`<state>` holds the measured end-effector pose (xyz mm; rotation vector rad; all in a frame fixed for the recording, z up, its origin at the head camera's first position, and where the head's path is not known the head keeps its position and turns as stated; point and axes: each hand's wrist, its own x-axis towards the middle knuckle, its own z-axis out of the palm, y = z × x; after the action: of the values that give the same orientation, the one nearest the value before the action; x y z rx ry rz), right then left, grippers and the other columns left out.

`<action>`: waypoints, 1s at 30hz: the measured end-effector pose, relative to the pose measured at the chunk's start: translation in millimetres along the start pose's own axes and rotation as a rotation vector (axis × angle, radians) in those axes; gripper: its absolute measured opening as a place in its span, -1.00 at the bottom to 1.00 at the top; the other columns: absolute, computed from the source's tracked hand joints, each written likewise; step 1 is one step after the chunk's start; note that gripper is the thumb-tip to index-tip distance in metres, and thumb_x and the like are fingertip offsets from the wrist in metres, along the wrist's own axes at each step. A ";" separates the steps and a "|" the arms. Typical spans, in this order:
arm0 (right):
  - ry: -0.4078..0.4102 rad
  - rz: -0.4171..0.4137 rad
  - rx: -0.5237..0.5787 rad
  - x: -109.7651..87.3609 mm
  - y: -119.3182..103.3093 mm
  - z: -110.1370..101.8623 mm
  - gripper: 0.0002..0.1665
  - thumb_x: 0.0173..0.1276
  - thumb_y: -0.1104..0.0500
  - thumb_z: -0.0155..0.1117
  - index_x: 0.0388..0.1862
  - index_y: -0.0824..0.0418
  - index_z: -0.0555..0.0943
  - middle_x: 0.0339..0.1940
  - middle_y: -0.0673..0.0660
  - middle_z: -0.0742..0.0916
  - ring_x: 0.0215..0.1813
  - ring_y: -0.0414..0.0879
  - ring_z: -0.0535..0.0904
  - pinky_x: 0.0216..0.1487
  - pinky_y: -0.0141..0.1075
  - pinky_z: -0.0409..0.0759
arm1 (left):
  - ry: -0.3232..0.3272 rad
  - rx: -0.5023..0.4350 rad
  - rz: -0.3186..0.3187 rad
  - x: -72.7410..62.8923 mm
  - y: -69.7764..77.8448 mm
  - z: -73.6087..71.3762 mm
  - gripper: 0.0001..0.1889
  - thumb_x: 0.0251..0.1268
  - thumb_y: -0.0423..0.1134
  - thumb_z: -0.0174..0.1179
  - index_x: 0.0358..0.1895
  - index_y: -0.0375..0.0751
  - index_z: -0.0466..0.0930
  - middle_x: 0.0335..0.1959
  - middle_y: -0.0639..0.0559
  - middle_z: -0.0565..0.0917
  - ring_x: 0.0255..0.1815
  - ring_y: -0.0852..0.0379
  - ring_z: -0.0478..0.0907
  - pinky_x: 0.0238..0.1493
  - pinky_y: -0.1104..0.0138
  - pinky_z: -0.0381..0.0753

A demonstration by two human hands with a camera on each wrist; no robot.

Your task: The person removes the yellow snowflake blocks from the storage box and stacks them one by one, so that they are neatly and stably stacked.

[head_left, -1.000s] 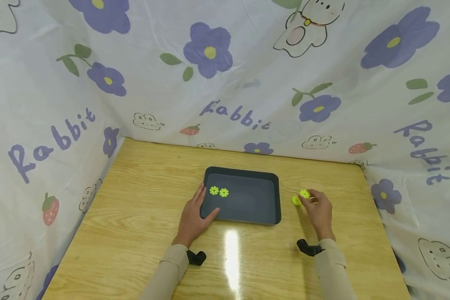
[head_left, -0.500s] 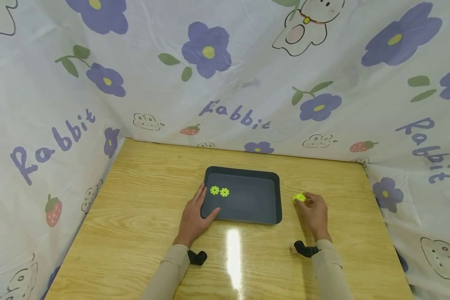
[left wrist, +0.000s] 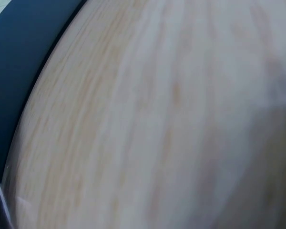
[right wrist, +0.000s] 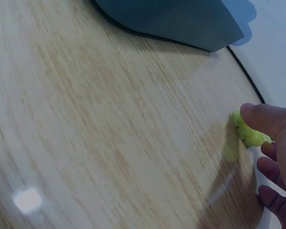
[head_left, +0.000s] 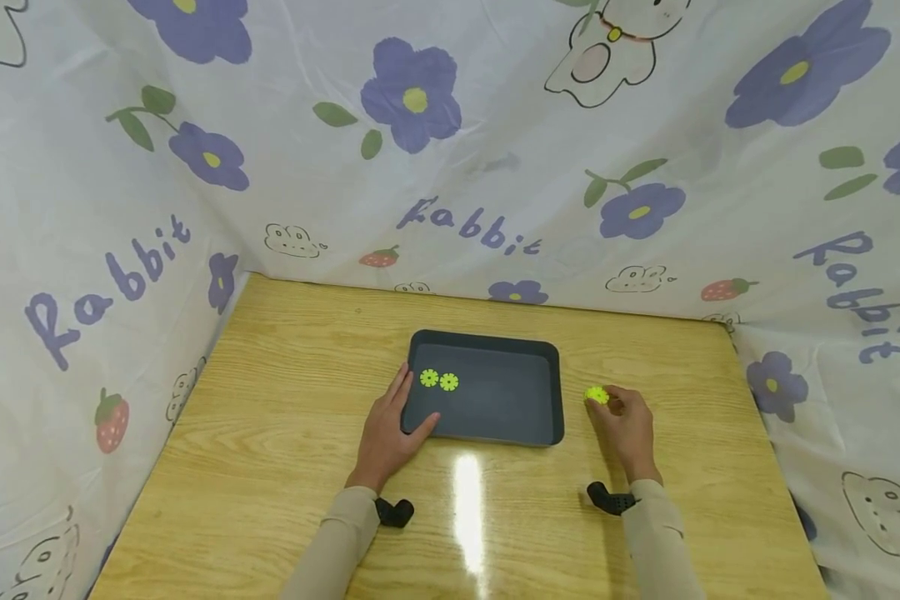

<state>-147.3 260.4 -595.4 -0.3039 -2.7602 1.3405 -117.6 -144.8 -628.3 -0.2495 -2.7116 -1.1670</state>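
1. Evidently, the left grip is bracing the tray at its near left corner; the fingers are lying straight along the left wall while the thumb is reaching over the near rim; the grip is spreading wide rather than curling round anything, probably to keep the tray from sliding.

2. Meanwhile, the right grip is pinching a yellow-green piece between thumb and fingertips, nearly closed at the tips; the other fingers are curling loosely below, as the right wrist view is showing; such a fingertip hold is presumably suiting something this small.

3. That held piece is sitting just to the right of the tray, low over the surface; whether it is touching the wood, or overlapping a second piece, I cannot tell, since the grip is partly hiding it.

4. Inside the tray, the left disc and the right disc are lying flat, just beside each other, near the left wall; their neat pairing is looking deliberate, perhaps for keeping both in plain sight.

5. Around everything, a printed cloth is hanging behind and beside the surface, probably screening off the background; the left wrist view is catching mostly wood and tray, so it is adding little about the fingers.
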 end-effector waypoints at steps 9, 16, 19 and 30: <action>-0.029 0.006 -0.007 1.4 1.2 0.2 -0.46 0.50 0.14 0.37 0.34 0.40 0.57 0.16 0.35 0.62 0.15 0.20 0.56 0.13 0.03 0.56 | 0.008 -0.003 0.007 -0.2 1.1 -0.5 -0.09 0.41 0.22 0.27 0.64 -0.20 0.17 0.70 0.14 0.05 0.58 -0.13 0.26 0.46 -0.15 0.32; -0.038 0.007 -0.032 -0.1 1.2 -0.6 -0.45 0.51 0.15 0.36 0.37 0.40 0.55 0.13 0.35 0.62 0.13 0.19 0.55 0.12 0.02 0.55 | 0.006 -0.010 0.002 0.3 1.8 -1.3 -0.09 0.39 0.21 0.29 0.63 -0.21 0.18 0.70 0.15 0.05 0.57 -0.15 0.27 0.45 -0.17 0.33; -0.044 0.010 -0.039 -0.4 1.5 -0.9 -0.44 0.51 0.15 0.36 0.38 0.40 0.54 0.13 0.35 0.62 0.13 0.19 0.54 0.12 0.03 0.54 | 0.006 -0.007 0.002 -0.1 1.2 -0.7 -0.09 0.40 0.22 0.28 0.64 -0.20 0.18 0.70 0.16 0.05 0.57 -0.15 0.27 0.45 -0.16 0.33; -0.107 0.006 -0.038 1.7 -0.2 -3.2 -0.06 0.48 0.04 0.41 0.62 0.39 0.20 0.34 0.43 0.49 0.31 0.33 0.47 0.35 0.23 0.46 | 0.017 -0.003 0.022 0.4 -2.7 1.5 -0.08 0.41 0.26 0.25 0.64 -0.19 0.17 0.70 0.18 0.03 0.57 -0.14 0.27 0.44 -0.17 0.34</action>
<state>-148.6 263.0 -593.3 -0.2501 -2.8769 1.3451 -118.8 -145.5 -631.1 -0.2674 -2.6858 -1.1620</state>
